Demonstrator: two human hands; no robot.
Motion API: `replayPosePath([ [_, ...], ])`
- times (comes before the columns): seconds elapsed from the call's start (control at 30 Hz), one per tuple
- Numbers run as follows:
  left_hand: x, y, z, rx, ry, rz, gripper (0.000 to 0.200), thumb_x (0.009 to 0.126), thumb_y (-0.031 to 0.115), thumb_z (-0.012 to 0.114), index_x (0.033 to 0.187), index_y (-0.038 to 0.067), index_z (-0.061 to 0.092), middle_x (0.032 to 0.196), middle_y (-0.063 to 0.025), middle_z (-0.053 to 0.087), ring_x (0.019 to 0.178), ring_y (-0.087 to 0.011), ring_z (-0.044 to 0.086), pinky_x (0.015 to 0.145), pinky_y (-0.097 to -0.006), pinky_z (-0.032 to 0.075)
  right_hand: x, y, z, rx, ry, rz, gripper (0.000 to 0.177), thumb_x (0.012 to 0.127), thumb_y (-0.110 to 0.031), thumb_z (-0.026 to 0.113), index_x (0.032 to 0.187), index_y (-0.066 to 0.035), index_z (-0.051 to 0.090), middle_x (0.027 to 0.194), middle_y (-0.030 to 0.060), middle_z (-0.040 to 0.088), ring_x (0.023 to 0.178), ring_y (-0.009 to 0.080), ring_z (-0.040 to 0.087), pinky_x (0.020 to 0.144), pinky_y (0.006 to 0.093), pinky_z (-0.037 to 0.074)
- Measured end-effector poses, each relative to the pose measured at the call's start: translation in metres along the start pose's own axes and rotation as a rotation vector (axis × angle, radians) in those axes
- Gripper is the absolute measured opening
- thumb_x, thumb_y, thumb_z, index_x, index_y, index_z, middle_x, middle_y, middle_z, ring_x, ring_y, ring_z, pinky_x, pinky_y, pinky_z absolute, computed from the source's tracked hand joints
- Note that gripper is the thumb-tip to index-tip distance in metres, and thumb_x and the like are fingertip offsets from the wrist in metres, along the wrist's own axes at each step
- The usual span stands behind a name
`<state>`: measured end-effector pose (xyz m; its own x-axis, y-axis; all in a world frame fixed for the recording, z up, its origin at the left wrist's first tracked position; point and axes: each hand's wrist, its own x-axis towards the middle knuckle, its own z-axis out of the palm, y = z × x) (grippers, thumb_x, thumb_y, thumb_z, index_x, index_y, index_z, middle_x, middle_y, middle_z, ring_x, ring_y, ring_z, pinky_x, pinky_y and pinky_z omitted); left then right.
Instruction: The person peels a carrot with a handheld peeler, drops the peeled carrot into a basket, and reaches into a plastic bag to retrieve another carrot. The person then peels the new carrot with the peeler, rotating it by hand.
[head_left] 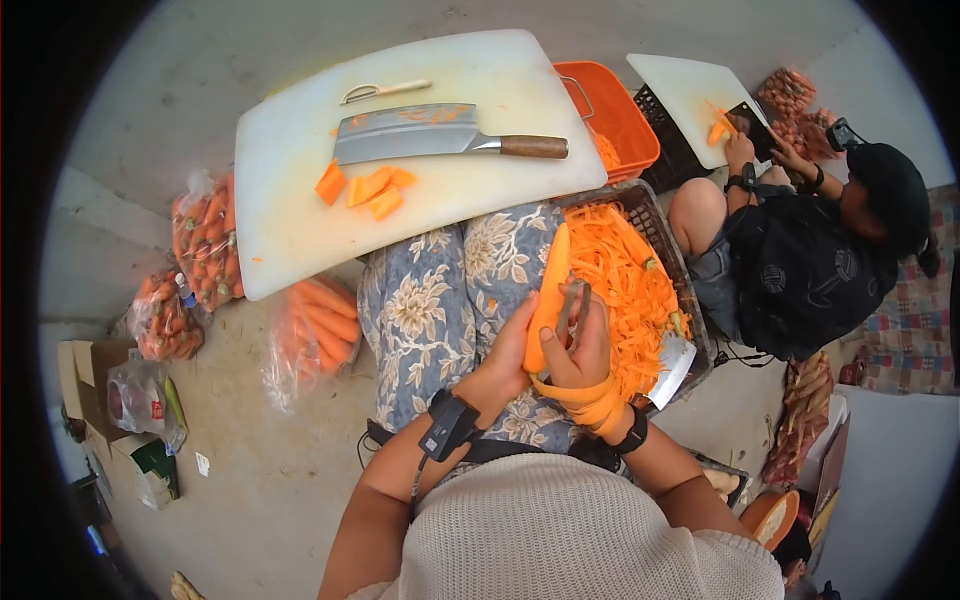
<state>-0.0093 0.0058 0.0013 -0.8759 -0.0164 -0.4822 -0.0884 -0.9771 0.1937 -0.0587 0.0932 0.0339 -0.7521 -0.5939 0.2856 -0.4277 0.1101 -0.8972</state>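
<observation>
A large peeled carrot (pixel 551 290) stands nearly upright over my lap. My left hand (pixel 512 345) is wrapped round its lower part. My right hand (pixel 585 345) grips a metal peeler (pixel 572 305) against the carrot's right side. Long orange peel (pixel 590 403) drapes over my right wrist. Just right of the hands, a dark crate (pixel 705 345) holds a heap of carrot peelings (pixel 625 300), with a metal blade (pixel 672 370) lying at its lower right.
A white board (pixel 290 235) ahead bears a cleaver (pixel 410 135), another peeler (pixel 385 91) and carrot pieces (pixel 380 190). Bagged carrots (pixel 318 325) lie left. An orange bin (pixel 640 130) stands behind the crate. At right, another person (pixel 810 250) cuts at a second board (pixel 680 90).
</observation>
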Motion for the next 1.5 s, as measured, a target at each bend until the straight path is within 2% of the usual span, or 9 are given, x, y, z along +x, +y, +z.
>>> replayPosePath([
  [0.07,-0.005,0.002,0.001,-0.03,0.004,-0.061,0.045,0.091,0.045,0.033,0.118,0.011,0.046,0.117,-0.0071,0.051,0.104,-0.0185,0.051,0.088,-0.0318,0.042,0.007,-0.003,0.004,-0.346,-0.041,-0.149,0.052,0.073,-0.012,0.059,0.114,0.01,0.037,0.101,0.019,0.046,0.088,0.0276,0.048,0.084,0.0346,0.039],
  [0.1,-0.008,0.003,0.005,-0.021,0.011,-0.06,0.044,0.092,0.043,0.033,0.12,0.011,0.045,0.117,-0.0074,0.05,0.106,-0.0186,0.051,0.089,-0.0326,0.042,0.01,-0.005,0.006,-0.277,-0.056,-0.052,0.051,0.074,-0.014,0.058,0.114,0.011,0.037,0.101,0.019,0.046,0.086,0.0279,0.047,0.084,0.0348,0.039],
  [0.33,-0.007,0.005,0.009,0.062,0.012,0.038,0.044,0.093,0.04,0.031,0.123,0.009,0.04,0.118,-0.0091,0.049,0.108,-0.0185,0.049,0.091,-0.0319,0.041,0.022,0.004,0.011,-0.235,-0.013,0.046,0.049,0.075,-0.015,0.056,0.114,0.011,0.038,0.096,0.0187,0.046,0.083,0.028,0.047,0.079,0.0355,0.04],
  [0.6,0.002,0.008,0.006,0.009,0.042,0.007,0.046,0.093,0.04,0.031,0.125,0.008,0.039,0.119,-0.0087,0.049,0.109,-0.0179,0.049,0.091,-0.0306,0.041,0.039,0.001,0.01,-0.315,-0.06,0.157,0.032,0.075,-0.017,0.057,0.093,0.006,0.045,0.084,0.0223,0.048,0.078,0.0357,0.05,0.068,0.0392,0.041],
  [0.9,0.007,0.009,0.002,-0.003,0.008,0.007,0.049,0.092,0.041,0.034,0.126,0.006,0.038,0.122,-0.0091,0.047,0.11,-0.0182,0.048,0.092,-0.0304,0.04,0.044,0.0,0.009,-0.414,-0.063,0.214,0.029,0.074,-0.022,0.059,0.083,0.002,0.047,0.074,0.0187,0.052,0.068,0.0356,0.053,0.06,0.0392,0.043],
  [1.27,0.01,0.005,0.001,0.001,-0.012,0.042,0.049,0.092,0.042,0.036,0.125,0.006,0.04,0.121,-0.0094,0.048,0.11,-0.0176,0.048,0.092,-0.0301,0.04,0.051,-0.009,0.004,-0.468,-0.144,0.219,0.03,0.073,-0.022,0.058,0.085,0.003,0.047,0.078,0.0193,0.052,0.071,0.0367,0.053,0.062,0.0411,0.042],
  [1.33,0.008,0.007,0.004,0.02,0.01,0.026,0.047,0.094,0.041,0.029,0.126,0.009,0.039,0.12,-0.0072,0.049,0.11,-0.0163,0.049,0.091,-0.0288,0.04,0.052,-0.012,0.004,-0.493,-0.177,0.227,0.03,0.073,-0.021,0.058,0.087,0.003,0.047,0.079,0.0191,0.052,0.072,0.0368,0.053,0.062,0.0413,0.042],
  [1.43,0.002,0.011,0.014,0.045,0.034,0.051,0.047,0.094,0.04,0.028,0.126,0.008,0.039,0.121,-0.0073,0.048,0.11,-0.0164,0.049,0.091,-0.0294,0.04,0.05,-0.013,0.007,-0.543,-0.169,0.195,0.032,0.074,-0.022,0.058,0.089,0.004,0.047,0.078,0.0194,0.049,0.072,0.0358,0.051,0.063,0.0401,0.041],
  [1.5,0.003,0.01,0.011,0.028,0.021,0.051,0.047,0.093,0.041,0.031,0.125,0.008,0.039,0.12,-0.0079,0.049,0.109,-0.0169,0.049,0.091,-0.0298,0.041,0.045,-0.012,0.009,-0.417,-0.104,0.224,0.028,0.076,-0.018,0.057,0.09,0.004,0.047,0.081,0.017,0.049,0.075,0.0308,0.052,0.065,0.0366,0.042],
])
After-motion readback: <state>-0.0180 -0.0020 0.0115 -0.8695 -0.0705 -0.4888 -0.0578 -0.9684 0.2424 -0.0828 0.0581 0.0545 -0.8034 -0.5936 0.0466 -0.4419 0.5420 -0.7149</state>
